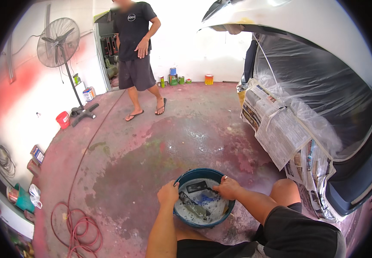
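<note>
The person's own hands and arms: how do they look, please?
The left hand and right hand are bare, without gloves. The right arm has a short, loose black sleeve; below it the arm is uncovered. The left forearm is bare too, its sleeve out of view. A small pale band, likely a ring, shows on the right hand.

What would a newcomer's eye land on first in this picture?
Probably the dark teal tub of sudsy water at lower centre, with the left hand and right hand at opposite sides of it. Next, the vehicle on the right, draped in newspaper and clear plastic. Then the other person, in dark clothes and flip-flops, by the doorway at upper left.
</note>
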{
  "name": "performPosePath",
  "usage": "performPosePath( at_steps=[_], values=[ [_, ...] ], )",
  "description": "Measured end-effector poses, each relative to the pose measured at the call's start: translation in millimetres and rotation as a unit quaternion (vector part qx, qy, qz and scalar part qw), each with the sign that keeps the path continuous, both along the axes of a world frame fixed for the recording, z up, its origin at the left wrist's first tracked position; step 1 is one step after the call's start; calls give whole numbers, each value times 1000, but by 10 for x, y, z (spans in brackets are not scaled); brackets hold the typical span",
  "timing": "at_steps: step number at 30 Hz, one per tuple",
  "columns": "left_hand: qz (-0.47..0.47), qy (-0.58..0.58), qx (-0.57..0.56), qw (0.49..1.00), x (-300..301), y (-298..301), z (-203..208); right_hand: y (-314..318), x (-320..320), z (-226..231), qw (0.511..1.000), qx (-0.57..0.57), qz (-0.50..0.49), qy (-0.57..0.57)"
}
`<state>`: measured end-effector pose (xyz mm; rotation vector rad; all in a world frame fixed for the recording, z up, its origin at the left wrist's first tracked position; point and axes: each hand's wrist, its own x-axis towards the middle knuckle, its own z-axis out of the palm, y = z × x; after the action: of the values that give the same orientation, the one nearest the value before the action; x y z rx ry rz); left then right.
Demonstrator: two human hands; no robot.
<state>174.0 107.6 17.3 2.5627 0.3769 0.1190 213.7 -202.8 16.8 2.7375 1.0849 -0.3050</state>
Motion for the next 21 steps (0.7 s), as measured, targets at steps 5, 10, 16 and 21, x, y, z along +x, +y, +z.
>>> performPosePath(
  at_steps=[5,10,16,21],
  values=[
    [1,4,5,1000,10,-40,2,-39,46,-30,999,7,44,9],
    [0,10,41,999,25,-46,49,4,1,-116,995,72,65,2],
    [-7,18,42,999,82,-32,68,206,13,-567,992,-25,-46,115],
    [27,73,26,997,200,74,155,362,440,136,978,-73,80,180]
  ],
)
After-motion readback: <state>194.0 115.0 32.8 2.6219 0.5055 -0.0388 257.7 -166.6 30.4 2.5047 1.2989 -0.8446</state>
